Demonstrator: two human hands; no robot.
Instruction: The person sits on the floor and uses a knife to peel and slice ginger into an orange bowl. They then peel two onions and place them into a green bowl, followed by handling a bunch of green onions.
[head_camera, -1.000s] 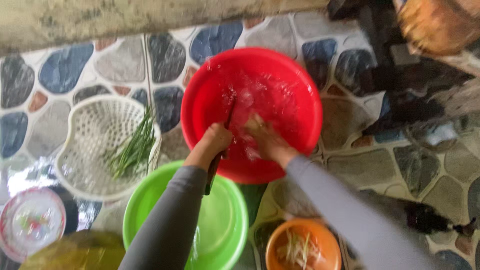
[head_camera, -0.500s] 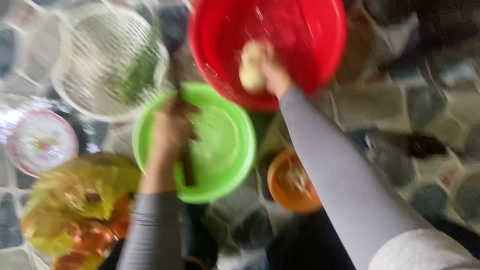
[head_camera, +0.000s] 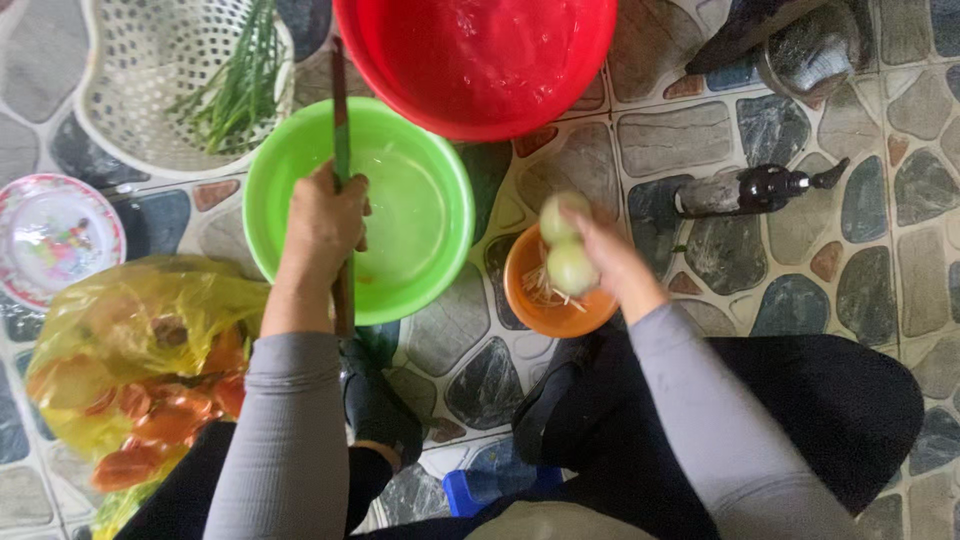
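You crouch on a stone-patterned floor (head_camera: 660, 140). The red basin (head_camera: 470, 60) sits at its far edge, the green bowl (head_camera: 400, 210) nearer. Your left hand (head_camera: 325, 215) is clamped around a knife (head_camera: 340, 120) above the bowl; your right hand (head_camera: 610, 255) grips two peeled onions (head_camera: 565, 245) over the orange bowl (head_camera: 550, 310).

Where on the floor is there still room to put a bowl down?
Bare stone-patterned floor lies right of the red plastic basin, above the dark bottle. More lies right of that bottle. It is crowded on the left: white mesh basket, green plastic bowl, patterned plate, yellow plastic bag.
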